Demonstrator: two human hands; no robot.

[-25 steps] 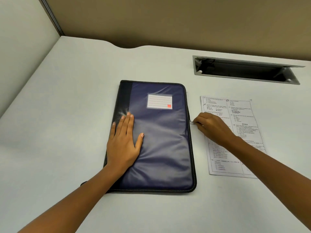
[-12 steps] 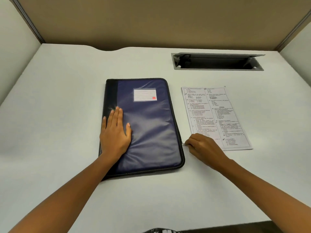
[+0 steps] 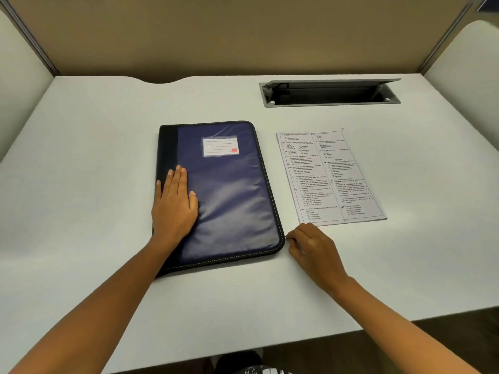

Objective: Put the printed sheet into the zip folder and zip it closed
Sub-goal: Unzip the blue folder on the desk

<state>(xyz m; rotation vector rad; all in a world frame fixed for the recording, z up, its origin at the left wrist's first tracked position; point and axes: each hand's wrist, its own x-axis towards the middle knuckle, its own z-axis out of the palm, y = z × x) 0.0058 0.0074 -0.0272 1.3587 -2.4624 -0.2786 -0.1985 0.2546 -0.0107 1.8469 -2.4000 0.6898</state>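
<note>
A dark blue zip folder (image 3: 232, 190) with a black spine and a white label lies flat and closed-looking on the white desk (image 3: 81, 184). My left hand (image 3: 174, 203) rests flat on its left side, fingers spread, pressing it down. My right hand (image 3: 310, 247) is at the folder's near right corner, fingers pinched on the small metal zip pull (image 3: 286, 238). The printed sheet (image 3: 330, 176) lies flat on the desk just right of the folder, outside it, with its near edge close to my right hand.
An open grey cable tray (image 3: 329, 93) is sunk into the desk behind the sheet. Partition walls close the desk at the back and both sides. The desk's front edge runs near my forearms.
My right hand has drawn the zip pull along the folder's right edge from the middle toward the near corner. My left hand stays pressed on the folder.
</note>
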